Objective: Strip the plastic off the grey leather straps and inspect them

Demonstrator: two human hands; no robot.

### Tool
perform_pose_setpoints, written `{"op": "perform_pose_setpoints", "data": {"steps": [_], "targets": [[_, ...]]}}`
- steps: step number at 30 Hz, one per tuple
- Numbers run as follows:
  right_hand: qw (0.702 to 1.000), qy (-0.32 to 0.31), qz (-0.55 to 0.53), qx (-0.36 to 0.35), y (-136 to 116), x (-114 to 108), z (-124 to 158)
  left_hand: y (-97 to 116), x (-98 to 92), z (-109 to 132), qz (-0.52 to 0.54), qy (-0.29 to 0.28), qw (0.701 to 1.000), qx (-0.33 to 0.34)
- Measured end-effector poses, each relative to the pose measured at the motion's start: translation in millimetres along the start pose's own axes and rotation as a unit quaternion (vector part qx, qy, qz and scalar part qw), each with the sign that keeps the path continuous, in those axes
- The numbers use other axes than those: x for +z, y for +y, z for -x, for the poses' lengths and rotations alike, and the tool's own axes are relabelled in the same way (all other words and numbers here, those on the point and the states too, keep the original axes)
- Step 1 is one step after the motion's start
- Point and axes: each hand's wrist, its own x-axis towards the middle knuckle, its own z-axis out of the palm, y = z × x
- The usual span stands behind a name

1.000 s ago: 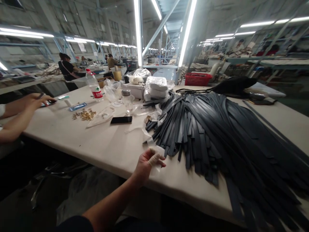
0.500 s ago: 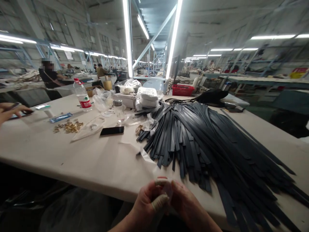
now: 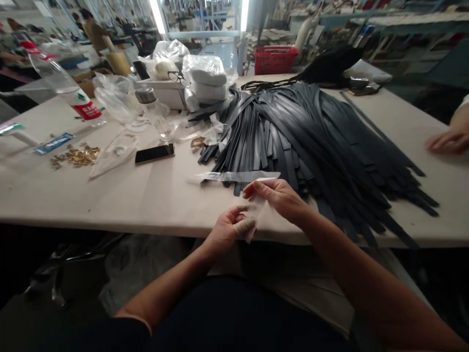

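Translucent film (image 3: 249, 176) is pinched in the fingers of the left hand (image 3: 224, 228) and right hand (image 3: 281, 196) near the desk's (image 3: 146, 200) near edge, apparently being separated, with a controlled pull judged necessary.

From afar I saw bright tube lights (image 3: 157, 18) flanking a pale-blue frame (image 3: 205, 34) beyond the cream-topped table (image 3: 146, 200) — and a metal chair base (image 3: 56, 288) low at left.

The plastic strip (image 3: 234, 176), thin, whitish and see-through, runs sideways across the near ends of the dark straps (image 3: 304, 127); whether it touches them is unclear; a creased plastic piece (image 3: 261, 209) slants just nearer than those ends, edges blurred
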Motion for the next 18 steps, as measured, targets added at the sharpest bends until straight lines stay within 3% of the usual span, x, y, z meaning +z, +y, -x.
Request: {"op": "perform_pose_setpoints", "data": {"steps": [5,9,12,14,16,18], "targets": [[0.998,-0.06,0.032,-0.017,1.0,-1.2,-12.5,10.2,4.4,2.1,-0.061,-0.087,0.993,-0.057],[0.989,-0.112,0.09,-0.029,4.7,9.0,-22.0,1.5,4.3,5.0,-0.124,-0.094,0.984,-0.085],[0.976,-0.112,0.184,-0.03,6.0,7.2,-32.6,9.4,-14.1,-7.7,-0.107,-0.07,0.988,-0.085],[0.963,-0.06,0.261,-0.025,2.4,-7.2,-39.8,44.2,-35.9,-21.4,-0.057,0.003,0.997,-0.047],[0.939,0.033,0.341,-0.018,-4.2,-33.2,-46.6,104.3,-63.9,-31.9,-0.01,0.106,0.993,0.058],[0.898,0.143,0.415,-0.005,-10.2,-67.5,-53.6,174.8,-95.1,-32.5,0.049,0.24,0.952,0.184]]}}
